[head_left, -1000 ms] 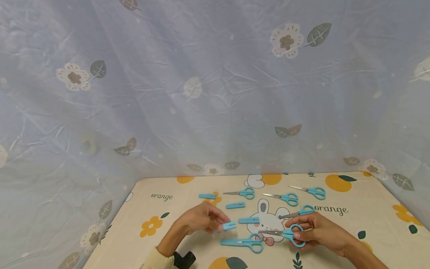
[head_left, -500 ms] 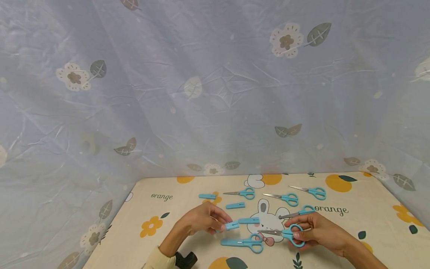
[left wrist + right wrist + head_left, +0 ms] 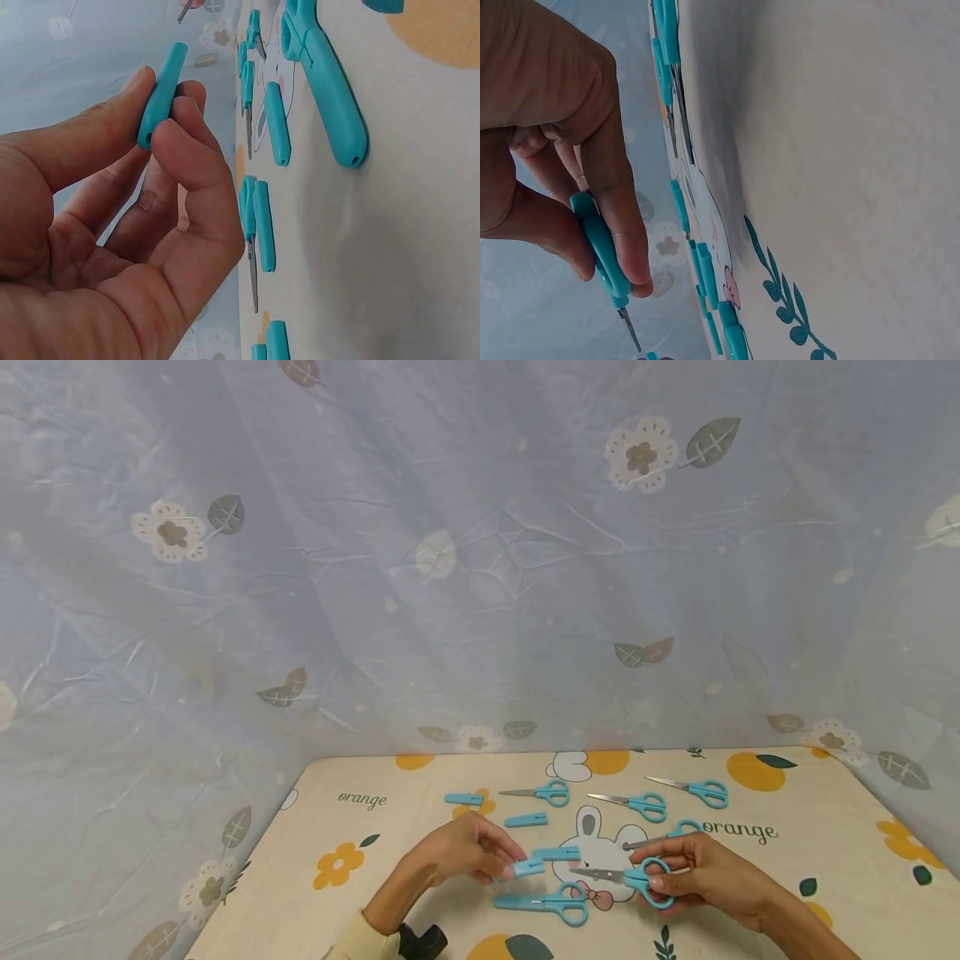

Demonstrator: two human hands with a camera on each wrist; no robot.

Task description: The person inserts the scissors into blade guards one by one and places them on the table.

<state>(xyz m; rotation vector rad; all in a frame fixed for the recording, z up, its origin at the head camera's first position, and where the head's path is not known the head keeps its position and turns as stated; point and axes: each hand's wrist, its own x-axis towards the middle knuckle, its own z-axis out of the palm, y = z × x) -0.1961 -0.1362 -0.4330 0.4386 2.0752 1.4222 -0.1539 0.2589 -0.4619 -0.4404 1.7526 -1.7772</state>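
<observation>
Left hand [image 3: 467,850]: thumb and fingers pinch tapered, smooth plastic sheath [image 3: 160,97]
Right hand [image 3: 708,878]: fingers pinch scissors [image 3: 636,878], looped handles, slim metal blades
Tablecloth [image 3: 787,877]: matte, printed

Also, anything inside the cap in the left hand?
Nothing visibly protrudes from the cap; the held scissors are wholly outside it. Its interior can't be seen: the cap itself and the left hand cover it.

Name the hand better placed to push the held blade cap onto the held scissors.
Probably the left hand: it pinches the blade cap, while the right hand holds the uncapped scissors by the handles, blades pointing toward the cap.
</observation>
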